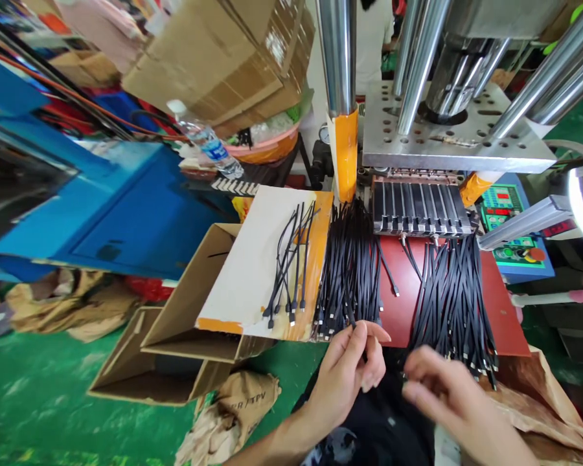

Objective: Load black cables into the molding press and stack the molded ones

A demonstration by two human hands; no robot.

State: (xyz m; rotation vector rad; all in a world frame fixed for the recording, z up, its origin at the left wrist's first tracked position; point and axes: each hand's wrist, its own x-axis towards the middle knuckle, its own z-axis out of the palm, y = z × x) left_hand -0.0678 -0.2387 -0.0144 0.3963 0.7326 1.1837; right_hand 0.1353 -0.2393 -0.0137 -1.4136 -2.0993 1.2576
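1. loose usb cables [304, 272] lie on the white board [243, 272], left of both hands.
2. left hand [346, 359] is bunched at the near end of the middle cable bundle [344, 259]; i can't tell whether it grips one. i'd separate singles gently, avoiding snags.
3. right hand [454, 388] is curled, blurred, grip unreadable to me, beside the right cable bundle [454, 298].

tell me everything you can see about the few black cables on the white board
The black cables look thin and rubbery, with dark plugs at their near ends, some showing pale tips. They lie loosely, running lengthwise, several crossing and touching, on the white board, some partly over its orange tape.
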